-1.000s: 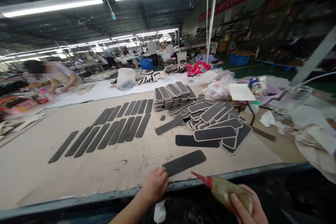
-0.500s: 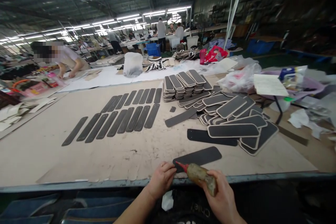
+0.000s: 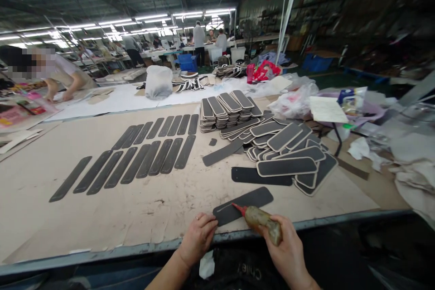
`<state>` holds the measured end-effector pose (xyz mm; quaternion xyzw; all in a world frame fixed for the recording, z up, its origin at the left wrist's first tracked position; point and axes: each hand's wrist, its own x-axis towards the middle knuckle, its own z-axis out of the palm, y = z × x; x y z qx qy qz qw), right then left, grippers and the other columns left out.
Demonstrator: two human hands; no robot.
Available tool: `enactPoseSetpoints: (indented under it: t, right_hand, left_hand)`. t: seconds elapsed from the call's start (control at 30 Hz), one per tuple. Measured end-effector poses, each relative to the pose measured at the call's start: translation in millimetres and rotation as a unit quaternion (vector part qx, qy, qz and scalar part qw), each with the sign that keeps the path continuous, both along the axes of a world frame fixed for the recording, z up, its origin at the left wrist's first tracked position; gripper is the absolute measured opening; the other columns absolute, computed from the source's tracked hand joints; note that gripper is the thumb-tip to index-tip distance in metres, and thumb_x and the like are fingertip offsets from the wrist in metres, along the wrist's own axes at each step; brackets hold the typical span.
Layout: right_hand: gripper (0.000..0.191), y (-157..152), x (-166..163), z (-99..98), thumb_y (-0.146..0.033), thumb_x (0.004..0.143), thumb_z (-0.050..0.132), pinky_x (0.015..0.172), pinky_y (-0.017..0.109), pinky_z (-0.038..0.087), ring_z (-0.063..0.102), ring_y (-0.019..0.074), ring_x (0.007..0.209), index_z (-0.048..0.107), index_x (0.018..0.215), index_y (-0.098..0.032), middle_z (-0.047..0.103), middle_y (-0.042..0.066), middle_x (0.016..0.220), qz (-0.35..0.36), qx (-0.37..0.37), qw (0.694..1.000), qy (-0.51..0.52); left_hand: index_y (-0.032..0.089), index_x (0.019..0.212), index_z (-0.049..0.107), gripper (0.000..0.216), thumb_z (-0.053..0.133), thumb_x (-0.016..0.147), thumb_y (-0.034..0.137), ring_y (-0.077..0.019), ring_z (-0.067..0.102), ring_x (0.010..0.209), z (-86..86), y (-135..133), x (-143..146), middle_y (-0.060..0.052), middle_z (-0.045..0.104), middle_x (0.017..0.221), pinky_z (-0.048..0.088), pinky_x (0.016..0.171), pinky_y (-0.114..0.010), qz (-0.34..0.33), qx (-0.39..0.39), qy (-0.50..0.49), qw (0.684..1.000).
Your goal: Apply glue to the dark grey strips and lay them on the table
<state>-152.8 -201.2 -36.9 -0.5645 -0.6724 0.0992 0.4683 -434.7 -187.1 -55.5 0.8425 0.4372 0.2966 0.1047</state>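
A black rounded strip (image 3: 248, 201) lies at the near edge of the cardboard-covered table (image 3: 102, 217). My left hand (image 3: 197, 238) presses its fingers closed on the strip's left end. My right hand (image 3: 287, 251) grips a squeeze glue bottle (image 3: 260, 221) with a red nozzle; the nozzle tip touches the strip, where a thin pale line runs. Two rows of similar black strips (image 3: 142, 156) lie flat to the left. On the right sits a heap of pale-edged black pads (image 3: 285, 152), with neat stacks (image 3: 226, 113) behind it.
A person (image 3: 50, 74) leans over the neighbouring table at far left. A white bag (image 3: 158, 82), plastic bags (image 3: 294, 102), paper (image 3: 326, 108) and rags (image 3: 411, 167) crowd the back and right. More people stand far behind.
My right hand brought the glue bottle up from below the table edge onto the strip. A pale line has appeared along the strip. The left hand has stayed on its end.
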Motion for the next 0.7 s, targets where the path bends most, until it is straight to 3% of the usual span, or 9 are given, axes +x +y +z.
enactPoseSetpoints:
  t: [0.37,0.7]
  right_hand:
    - [0.039,16.0,52.5,-0.7,-0.055,0.091,0.053,0.072,0.036,0.05,0.058,0.0253,0.082,0.052,0.104,-0.018,0.058,0.009,0.092,-0.158,0.017,0.986,-0.05]
    - [0.042,19.4,68.5,2.4,-0.056,0.091,0.052,0.072,0.036,0.049,0.058,0.0257,0.08,0.054,0.102,-0.016,0.058,0.01,0.09,-0.212,0.047,0.972,-0.091]
  left_hand:
    - [0.02,0.105,0.065,0.024,0.047,0.092,0.011,-0.0183,0.062,0.09,2.1,3.1,1.3,-0.008,0.066,0.099,0.057,0.082,-0.034,-0.008,0.009,-0.007,1.0]
    - [0.02,0.104,0.065,0.022,0.048,0.092,0.013,-0.0184,0.062,0.092,0.3,2.3,1.2,-0.009,0.065,0.101,0.056,0.083,-0.034,-0.005,0.017,-0.012,1.0]
